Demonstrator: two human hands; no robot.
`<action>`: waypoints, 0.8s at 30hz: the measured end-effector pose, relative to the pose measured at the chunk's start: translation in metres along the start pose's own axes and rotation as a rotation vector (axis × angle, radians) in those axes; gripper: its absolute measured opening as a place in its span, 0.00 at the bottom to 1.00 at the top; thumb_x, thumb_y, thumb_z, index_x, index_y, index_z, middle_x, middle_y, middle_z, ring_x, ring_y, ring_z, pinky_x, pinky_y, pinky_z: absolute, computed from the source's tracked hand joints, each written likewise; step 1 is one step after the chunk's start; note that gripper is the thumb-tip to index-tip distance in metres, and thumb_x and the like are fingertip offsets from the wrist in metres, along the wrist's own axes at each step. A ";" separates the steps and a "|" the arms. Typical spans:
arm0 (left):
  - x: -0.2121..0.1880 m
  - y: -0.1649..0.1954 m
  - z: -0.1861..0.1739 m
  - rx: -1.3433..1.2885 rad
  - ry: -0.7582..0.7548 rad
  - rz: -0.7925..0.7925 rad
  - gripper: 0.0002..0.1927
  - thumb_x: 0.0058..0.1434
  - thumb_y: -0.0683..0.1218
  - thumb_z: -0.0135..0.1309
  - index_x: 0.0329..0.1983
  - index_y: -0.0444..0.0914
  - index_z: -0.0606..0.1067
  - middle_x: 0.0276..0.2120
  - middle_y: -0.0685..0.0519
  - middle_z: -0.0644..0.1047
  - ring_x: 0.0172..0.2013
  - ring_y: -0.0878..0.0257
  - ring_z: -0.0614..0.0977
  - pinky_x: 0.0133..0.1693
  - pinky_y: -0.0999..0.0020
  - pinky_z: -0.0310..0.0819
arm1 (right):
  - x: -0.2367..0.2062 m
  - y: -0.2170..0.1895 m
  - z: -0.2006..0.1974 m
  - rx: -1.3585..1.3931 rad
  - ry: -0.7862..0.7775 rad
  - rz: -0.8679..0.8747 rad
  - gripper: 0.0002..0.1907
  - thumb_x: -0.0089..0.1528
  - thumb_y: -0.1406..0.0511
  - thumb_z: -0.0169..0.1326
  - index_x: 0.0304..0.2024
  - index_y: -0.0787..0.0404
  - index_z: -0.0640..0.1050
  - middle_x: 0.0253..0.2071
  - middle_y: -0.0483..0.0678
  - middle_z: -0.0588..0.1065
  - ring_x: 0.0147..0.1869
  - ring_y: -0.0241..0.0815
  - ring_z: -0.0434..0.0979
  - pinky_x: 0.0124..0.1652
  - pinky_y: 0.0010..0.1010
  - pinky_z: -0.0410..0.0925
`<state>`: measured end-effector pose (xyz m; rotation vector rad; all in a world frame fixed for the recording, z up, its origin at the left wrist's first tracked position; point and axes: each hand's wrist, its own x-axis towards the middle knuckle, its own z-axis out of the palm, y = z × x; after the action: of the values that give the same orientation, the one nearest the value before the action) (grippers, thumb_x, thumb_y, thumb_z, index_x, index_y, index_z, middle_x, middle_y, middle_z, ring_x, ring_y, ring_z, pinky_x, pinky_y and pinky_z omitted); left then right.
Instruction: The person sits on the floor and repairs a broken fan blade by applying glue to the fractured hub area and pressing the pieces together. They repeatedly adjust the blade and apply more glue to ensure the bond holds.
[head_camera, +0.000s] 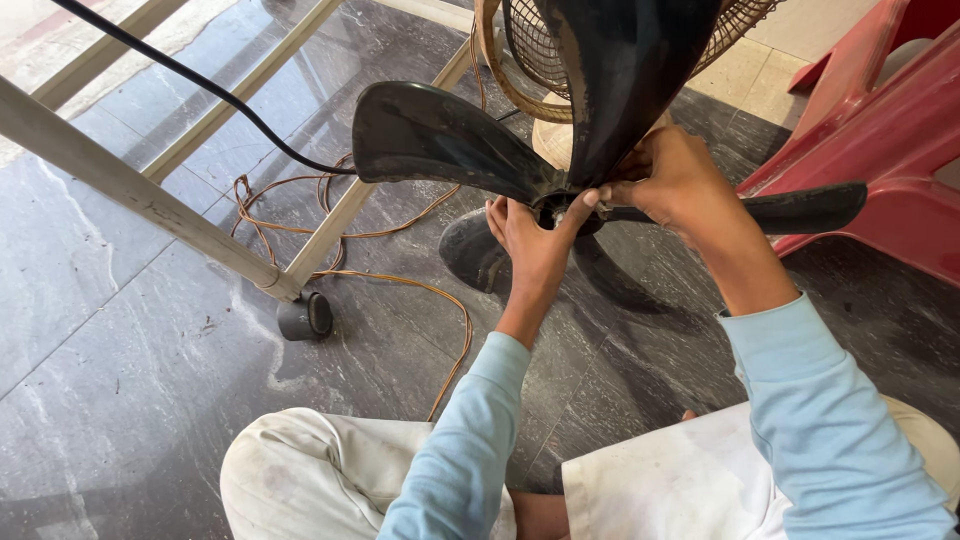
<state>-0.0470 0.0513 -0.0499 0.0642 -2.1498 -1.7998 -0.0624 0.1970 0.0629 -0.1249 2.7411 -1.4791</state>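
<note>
We hold both arms stretched forward, light blue sleeves drawn back to the forearms. Our left hand (528, 238) reaches up from below, palm turned toward us, thumb and fingers curled in a grip. Our right hand (668, 178) comes in from the right, wrist bent, fingertips pinched together beside the left thumb.

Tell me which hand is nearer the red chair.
Right. The right hand grips the fan hub on the side toward the red chair; the left hand is farther.
</note>
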 end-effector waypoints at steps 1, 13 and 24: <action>0.000 0.000 0.001 0.011 0.012 0.005 0.40 0.50 0.70 0.65 0.49 0.33 0.73 0.54 0.42 0.70 0.70 0.44 0.54 0.72 0.40 0.32 | 0.000 0.000 0.000 -0.043 -0.008 0.023 0.21 0.53 0.76 0.67 0.49 0.71 0.78 0.43 0.52 0.82 0.46 0.42 0.86 0.48 0.30 0.79; -0.001 0.000 0.013 -0.015 0.141 0.043 0.40 0.48 0.65 0.68 0.53 0.33 0.72 0.57 0.40 0.67 0.68 0.43 0.54 0.69 0.41 0.35 | -0.002 -0.004 0.001 -0.145 0.067 0.008 0.20 0.51 0.71 0.69 0.44 0.69 0.78 0.39 0.52 0.83 0.43 0.44 0.86 0.43 0.34 0.78; 0.001 -0.002 0.011 -0.021 0.109 -0.012 0.41 0.48 0.66 0.68 0.53 0.32 0.72 0.57 0.39 0.65 0.69 0.42 0.51 0.69 0.38 0.34 | -0.044 -0.007 0.003 -0.558 0.087 -0.308 0.16 0.54 0.68 0.66 0.46 0.59 0.84 0.39 0.55 0.82 0.40 0.54 0.83 0.41 0.41 0.74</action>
<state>-0.0511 0.0615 -0.0530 0.1664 -2.0592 -1.7826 -0.0177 0.1942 0.0665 -0.5209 3.2397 -0.7189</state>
